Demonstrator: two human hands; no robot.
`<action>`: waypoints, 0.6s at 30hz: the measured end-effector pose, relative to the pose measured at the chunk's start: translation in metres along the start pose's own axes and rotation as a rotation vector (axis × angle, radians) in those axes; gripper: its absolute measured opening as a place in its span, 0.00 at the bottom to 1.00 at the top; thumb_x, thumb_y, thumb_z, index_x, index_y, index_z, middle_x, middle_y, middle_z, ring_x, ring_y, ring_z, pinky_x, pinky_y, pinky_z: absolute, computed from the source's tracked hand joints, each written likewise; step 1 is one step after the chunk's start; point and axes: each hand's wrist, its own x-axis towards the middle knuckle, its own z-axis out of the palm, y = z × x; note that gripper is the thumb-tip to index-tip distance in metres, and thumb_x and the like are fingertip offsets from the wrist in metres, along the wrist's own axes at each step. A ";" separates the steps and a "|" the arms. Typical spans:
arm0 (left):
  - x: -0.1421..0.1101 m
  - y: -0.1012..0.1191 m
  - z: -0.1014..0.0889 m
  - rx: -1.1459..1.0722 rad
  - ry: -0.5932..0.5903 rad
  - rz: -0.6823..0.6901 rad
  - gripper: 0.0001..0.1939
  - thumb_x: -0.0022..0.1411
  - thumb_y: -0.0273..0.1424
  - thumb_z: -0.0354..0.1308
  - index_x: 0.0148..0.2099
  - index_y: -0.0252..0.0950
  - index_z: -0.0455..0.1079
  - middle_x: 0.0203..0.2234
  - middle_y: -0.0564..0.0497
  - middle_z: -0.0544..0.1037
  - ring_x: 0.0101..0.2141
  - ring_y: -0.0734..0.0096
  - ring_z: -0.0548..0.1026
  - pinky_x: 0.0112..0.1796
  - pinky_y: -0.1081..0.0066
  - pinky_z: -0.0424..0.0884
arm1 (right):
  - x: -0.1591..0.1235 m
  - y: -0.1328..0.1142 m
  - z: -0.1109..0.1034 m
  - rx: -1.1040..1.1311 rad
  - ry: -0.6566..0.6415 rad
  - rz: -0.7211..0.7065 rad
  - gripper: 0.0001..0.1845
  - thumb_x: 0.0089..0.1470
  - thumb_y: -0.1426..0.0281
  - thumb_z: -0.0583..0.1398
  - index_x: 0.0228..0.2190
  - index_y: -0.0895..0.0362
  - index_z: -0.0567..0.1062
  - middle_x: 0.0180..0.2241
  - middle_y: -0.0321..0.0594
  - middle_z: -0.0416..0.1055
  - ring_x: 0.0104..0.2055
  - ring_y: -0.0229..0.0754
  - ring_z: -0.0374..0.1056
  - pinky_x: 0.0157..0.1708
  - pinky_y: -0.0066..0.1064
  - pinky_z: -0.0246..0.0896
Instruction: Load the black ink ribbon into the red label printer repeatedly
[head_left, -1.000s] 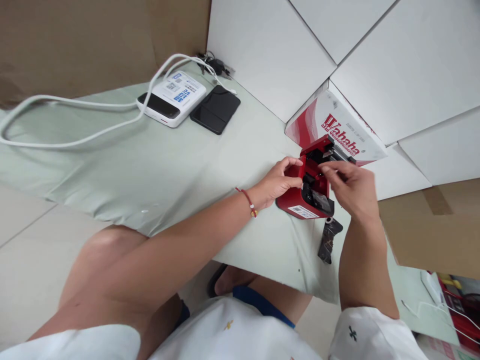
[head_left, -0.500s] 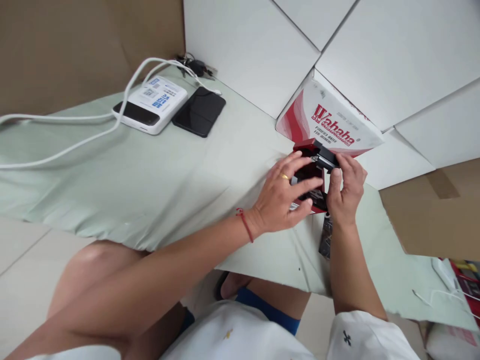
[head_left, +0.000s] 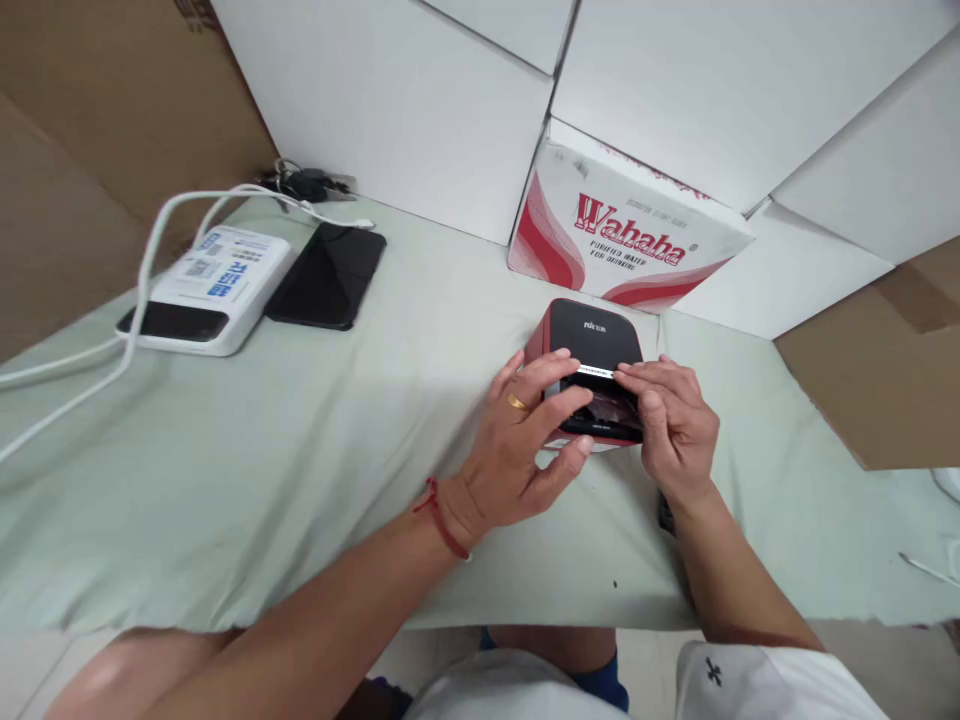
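Note:
A small red and black label printer (head_left: 600, 340) sits on the green cloth, its black lid down or nearly down. A narrow white strip (head_left: 596, 372) with tiny dark marks runs along the lid's front edge, above a dark, glossy front section. My left hand (head_left: 517, 435), with a ring and a red wrist string, lies over the printer's left side, fingers spread and touching the lid edge and front. At the right front corner, my right hand (head_left: 679, 425) has its fingers pressed together on the lid edge, thumb tucked below them. The fingers hide parts of the printer's front.
Behind the printer stands a white and red Wahaha carton (head_left: 630, 235) against white boxes (head_left: 420, 110). To the left lie a black phone (head_left: 330, 275), a white device (head_left: 217, 285) with a white cable (head_left: 150, 240), and keys (head_left: 307, 183). A dark object (head_left: 666, 515) is partly under my right wrist.
The printer's raised lid has come down, and its top now faces up. My right hand has moved with it to the front edge. The camera view has also shifted.

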 end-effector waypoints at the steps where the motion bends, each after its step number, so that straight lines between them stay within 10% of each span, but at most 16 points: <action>1: 0.001 -0.002 -0.002 -0.011 -0.001 -0.011 0.21 0.76 0.35 0.57 0.68 0.43 0.69 0.70 0.39 0.74 0.72 0.52 0.70 0.76 0.45 0.52 | -0.001 0.001 0.003 0.039 0.034 -0.013 0.18 0.73 0.67 0.56 0.47 0.50 0.88 0.47 0.42 0.86 0.51 0.47 0.80 0.62 0.51 0.71; 7: 0.012 -0.015 -0.018 -0.073 -0.058 -0.238 0.23 0.83 0.35 0.44 0.74 0.47 0.63 0.65 0.46 0.81 0.70 0.59 0.74 0.77 0.46 0.50 | -0.004 0.005 0.015 0.116 0.110 -0.052 0.19 0.73 0.71 0.56 0.47 0.50 0.88 0.45 0.41 0.86 0.49 0.46 0.79 0.56 0.49 0.74; 18: 0.022 -0.017 -0.002 -0.633 0.193 -0.603 0.29 0.63 0.29 0.67 0.65 0.50 0.69 0.69 0.50 0.73 0.75 0.57 0.65 0.75 0.52 0.58 | -0.004 0.003 0.014 0.088 0.102 -0.080 0.18 0.71 0.73 0.57 0.47 0.52 0.87 0.46 0.42 0.86 0.48 0.45 0.79 0.56 0.48 0.74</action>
